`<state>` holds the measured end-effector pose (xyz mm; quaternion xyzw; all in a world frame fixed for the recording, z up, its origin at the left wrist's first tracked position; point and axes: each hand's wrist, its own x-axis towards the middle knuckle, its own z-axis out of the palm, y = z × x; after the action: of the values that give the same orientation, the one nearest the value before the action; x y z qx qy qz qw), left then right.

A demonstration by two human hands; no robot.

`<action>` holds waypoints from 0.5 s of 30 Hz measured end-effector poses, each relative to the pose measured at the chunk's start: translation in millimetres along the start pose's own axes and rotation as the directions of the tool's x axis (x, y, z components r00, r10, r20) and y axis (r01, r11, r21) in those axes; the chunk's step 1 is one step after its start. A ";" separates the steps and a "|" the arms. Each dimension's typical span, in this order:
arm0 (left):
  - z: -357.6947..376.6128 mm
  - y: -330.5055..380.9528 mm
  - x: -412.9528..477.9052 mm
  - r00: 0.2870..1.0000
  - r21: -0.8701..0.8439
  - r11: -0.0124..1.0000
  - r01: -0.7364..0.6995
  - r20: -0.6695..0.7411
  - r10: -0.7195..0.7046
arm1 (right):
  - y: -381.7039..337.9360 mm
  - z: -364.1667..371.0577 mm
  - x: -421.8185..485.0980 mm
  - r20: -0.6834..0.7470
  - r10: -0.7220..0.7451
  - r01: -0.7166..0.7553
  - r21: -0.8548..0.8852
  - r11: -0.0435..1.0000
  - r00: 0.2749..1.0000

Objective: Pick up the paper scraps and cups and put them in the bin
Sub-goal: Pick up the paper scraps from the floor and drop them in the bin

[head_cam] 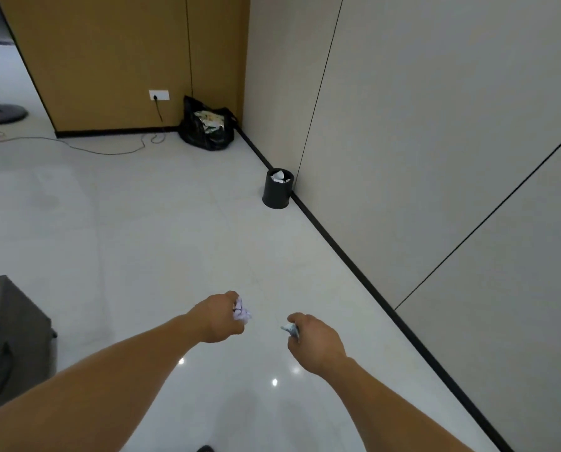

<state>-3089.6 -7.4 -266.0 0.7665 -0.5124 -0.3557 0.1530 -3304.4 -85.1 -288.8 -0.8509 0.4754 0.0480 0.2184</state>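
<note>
My left hand (220, 318) grips a crumpled white paper scrap (242, 313) that sticks out on its right side. A smaller crumpled scrap (289, 329) is held in the curled fingers of my right hand (315, 344). Both hands are held out over the glossy white floor (142, 223). A small black bin (277, 189) stands ahead against the right wall's skirting, with white paper showing in its mouth. It is well beyond both hands.
A black rubbish bag (207, 128) full of wrappers sits in the far corner. A cable (103, 148) trails across the floor from a wall socket (159, 95). A grey cabinet (8, 340) stands at the left edge. A round stand base (2, 113) lies far left.
</note>
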 end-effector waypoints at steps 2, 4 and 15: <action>-26.8 -4.6 35.5 1.000 0.010 1.000 0.007 -0.004 -0.007 | -11.5 -7.3 40.2 0.012 0.000 -0.001 0.008 1.000 1.000; -48.6 -9.9 69.6 0.999 0.025 0.999 0.034 0.007 -0.034 | -20.7 -12.5 75.3 0.028 -0.005 0.004 0.033 0.999 1.000; -144.8 8.9 292.6 0.996 0.074 0.994 0.085 -0.004 -0.085 | 3.6 -71.1 324.8 0.064 -0.021 0.020 0.020 1.000 0.998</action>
<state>-2929.0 -291.7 -273.0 0.7928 -0.4922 -0.3424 0.1095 -3139.8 -372.4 -319.9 -0.8516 0.4598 0.0686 0.2422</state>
